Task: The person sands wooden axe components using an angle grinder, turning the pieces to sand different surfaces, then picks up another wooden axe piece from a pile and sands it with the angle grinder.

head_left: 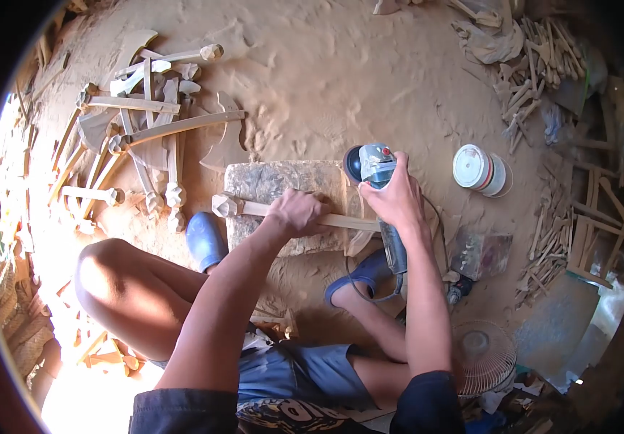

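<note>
The left grip (299,213) is closed around the knobbed wooden handle (349,221), lying across the wooden block (254,177); the right grip (396,199) wraps the angle grinder (393,246). Best pin the handle firmly, left knuckles clear of the disc (353,165).

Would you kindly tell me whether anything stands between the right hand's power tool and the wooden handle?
Nothing visible does; the left hand grips the wooden handle left of the power tool.
</note>
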`<state>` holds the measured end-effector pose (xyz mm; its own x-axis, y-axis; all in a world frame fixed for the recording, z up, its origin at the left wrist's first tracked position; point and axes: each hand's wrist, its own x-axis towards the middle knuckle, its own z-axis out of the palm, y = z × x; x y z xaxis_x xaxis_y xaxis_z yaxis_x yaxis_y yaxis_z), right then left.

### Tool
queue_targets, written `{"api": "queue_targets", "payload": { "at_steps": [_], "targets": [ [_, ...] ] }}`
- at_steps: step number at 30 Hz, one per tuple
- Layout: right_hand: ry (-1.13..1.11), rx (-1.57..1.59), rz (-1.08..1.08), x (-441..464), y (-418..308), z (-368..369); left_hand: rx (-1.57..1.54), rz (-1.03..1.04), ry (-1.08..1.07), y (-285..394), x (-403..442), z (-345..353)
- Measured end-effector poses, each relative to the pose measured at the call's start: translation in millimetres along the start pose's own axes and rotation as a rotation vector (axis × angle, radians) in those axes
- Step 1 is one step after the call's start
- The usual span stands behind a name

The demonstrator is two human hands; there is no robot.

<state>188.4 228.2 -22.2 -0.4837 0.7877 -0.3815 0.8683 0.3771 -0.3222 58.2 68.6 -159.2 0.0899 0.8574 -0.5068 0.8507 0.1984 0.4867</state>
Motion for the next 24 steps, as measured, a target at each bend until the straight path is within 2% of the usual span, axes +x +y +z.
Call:
{"api": "queue_targets", "payload": {
  "at_steps": [2, 3, 6, 9, 15, 21, 24],
  "targets": [
    [-0.082, -0.032, -0.055, 9, -4, -5, 0.028, 0.034, -0.004, -1, -1, 2],
    [-0.138, -0.094, 0.002, 9, -17, -10, 0.032, 0.045, -0.008, 2, -4, -5],
    [-0.096, -0.119, -0.031, 14, -16, -4, 0.043, 0.036, 0.003, 6, -5, -12],
    [-0.105, -0.180, 0.051, 25, -17, -8, 0.024, 0.021, -0.023, 9, -7, -13],
    [-0.124, -0.169, -0.083, 17, -20, -6, 0.029, 0.026, -0.026, 9, -6, -14],
    [-0.140, -0.202, 0.057, 33, -26, -18, 0.023, 0.014, -0.025, 11, -8, -16],
    [-0.158, -0.217, -0.020, 29, -21, -14, 0.025, 0.034, 0.014, 6, -7, -12]
  ]
}}
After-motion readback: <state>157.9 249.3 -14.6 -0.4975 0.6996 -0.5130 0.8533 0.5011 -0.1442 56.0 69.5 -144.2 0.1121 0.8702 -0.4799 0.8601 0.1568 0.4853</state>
